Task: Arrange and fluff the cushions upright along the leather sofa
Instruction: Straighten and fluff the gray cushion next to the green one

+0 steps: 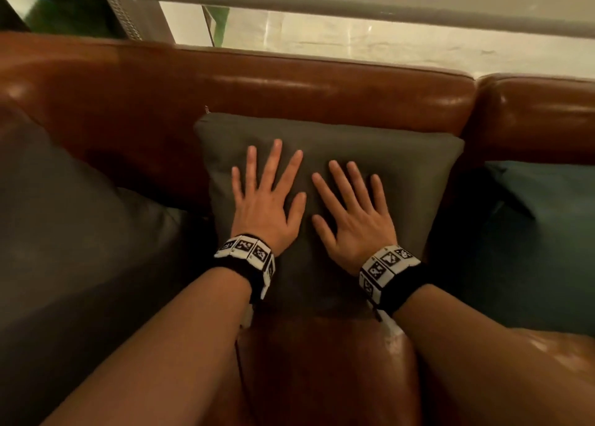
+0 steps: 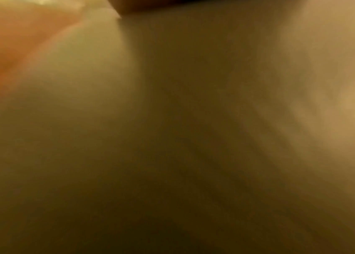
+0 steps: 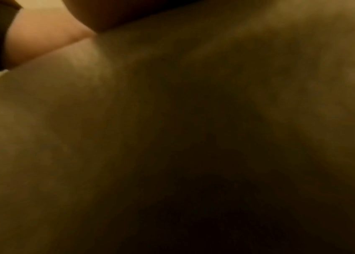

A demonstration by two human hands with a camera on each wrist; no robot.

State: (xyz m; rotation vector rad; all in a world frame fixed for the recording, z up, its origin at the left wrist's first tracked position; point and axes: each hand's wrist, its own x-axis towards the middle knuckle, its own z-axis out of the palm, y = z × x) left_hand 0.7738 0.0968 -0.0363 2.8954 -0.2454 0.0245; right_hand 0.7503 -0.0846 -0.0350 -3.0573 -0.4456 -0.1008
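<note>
Both hands flat, no grip closed: left hand and right hand lie side by side, fingers straight and spread, palms pressing the front face of the grey-green cushion. Nothing pinched or held.

Cushion stands roughly upright under the palms, leaning back against the brown leather sofa backrest, bottom edge on the seat just below the wrists.

Handling, my read: soft, light, fabric cover, filling gives under pressure. Leather looks slick, so the base may slide forward if pushed low. To fluff, better to take it by the two side edges or top corners, outboard of where the palms sit now, and squeeze inward. Flat pressing only settles it back.

Left of the left hand: a dark grey cushion, cut off by the frame edge. Right of the right hand: a teal cushion, also cropped, and I can't tell whether it stands or slumps.

Hidden: cushion's lower edge behind the wrists and wristbands; its back face. Both wrist views are blurred, dim brown, basically useless, showing fabric close up and little else.
</note>
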